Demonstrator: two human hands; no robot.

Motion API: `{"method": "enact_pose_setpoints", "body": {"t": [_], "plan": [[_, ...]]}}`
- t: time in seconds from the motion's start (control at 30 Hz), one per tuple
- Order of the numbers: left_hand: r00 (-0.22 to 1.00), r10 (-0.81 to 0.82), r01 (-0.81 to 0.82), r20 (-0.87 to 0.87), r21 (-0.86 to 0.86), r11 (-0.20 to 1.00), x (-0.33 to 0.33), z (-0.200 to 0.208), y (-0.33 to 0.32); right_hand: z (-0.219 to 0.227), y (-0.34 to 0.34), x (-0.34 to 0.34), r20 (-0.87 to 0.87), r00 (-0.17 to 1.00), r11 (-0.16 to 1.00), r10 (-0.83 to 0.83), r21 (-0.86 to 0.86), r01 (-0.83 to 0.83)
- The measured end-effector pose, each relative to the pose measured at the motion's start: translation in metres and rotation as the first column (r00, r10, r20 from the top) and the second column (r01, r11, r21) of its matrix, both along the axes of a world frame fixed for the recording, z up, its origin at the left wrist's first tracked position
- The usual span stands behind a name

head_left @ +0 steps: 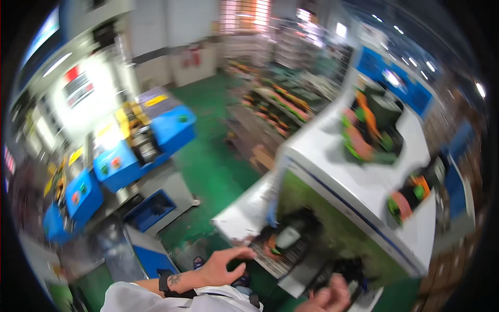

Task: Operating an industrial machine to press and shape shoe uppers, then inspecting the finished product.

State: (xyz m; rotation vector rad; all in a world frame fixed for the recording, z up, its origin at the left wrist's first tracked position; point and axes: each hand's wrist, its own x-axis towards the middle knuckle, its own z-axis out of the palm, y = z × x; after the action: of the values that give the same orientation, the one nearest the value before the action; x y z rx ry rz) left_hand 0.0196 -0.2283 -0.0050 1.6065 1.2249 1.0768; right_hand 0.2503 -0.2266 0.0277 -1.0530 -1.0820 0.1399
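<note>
My left hand [224, 266] is in the lower middle with thumb and fingers apart and nothing in it. A dark band circles that wrist. My right hand [333, 297] is at the lower edge, smeared by motion, so its fingers are unclear. Beyond it is a blurred black object [349, 270] whose kind I cannot make out. Past my left hand, a dark shoe-like item with orange and grey parts [286, 238] sits on a slatted shelf [283, 265] in the opening of a white cabinet-like machine [332, 192]. Neither hand visibly touches these things.
Shoe-like items in olive, orange and pink [371, 130] stand on the machine's white top; another [408, 200] lies nearer its right edge. A rack [260, 125] of similar coloured items is behind. Left stands a machine with blue blocks [117, 164] and buttons. The floor [208, 151] is green.
</note>
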Motion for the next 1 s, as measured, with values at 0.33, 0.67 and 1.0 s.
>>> {"method": "enact_pose_setpoints", "body": {"t": [0.33,0.67,1.0], "plan": [[0.207,0.949,-0.978,-0.239,-0.073,0.195,-0.194,-0.199,-0.295,-0.043,-0.066,-0.323,-0.076,-0.205,-0.190,0.976,-0.761,-0.621],[-0.793,-0.070,-0.184,-0.605,0.348,-0.919,-0.067,-0.353,-0.652,-0.184,-0.476,-0.636,-0.715,-0.395,-0.441,0.577,-0.680,0.586],[-0.838,-0.047,-0.095,-0.544,0.229,-0.969,-0.041,-0.356,-0.657,-0.287,-0.759,-0.695,-0.493,-0.345,-0.558,0.799,-0.822,-0.116]]}}
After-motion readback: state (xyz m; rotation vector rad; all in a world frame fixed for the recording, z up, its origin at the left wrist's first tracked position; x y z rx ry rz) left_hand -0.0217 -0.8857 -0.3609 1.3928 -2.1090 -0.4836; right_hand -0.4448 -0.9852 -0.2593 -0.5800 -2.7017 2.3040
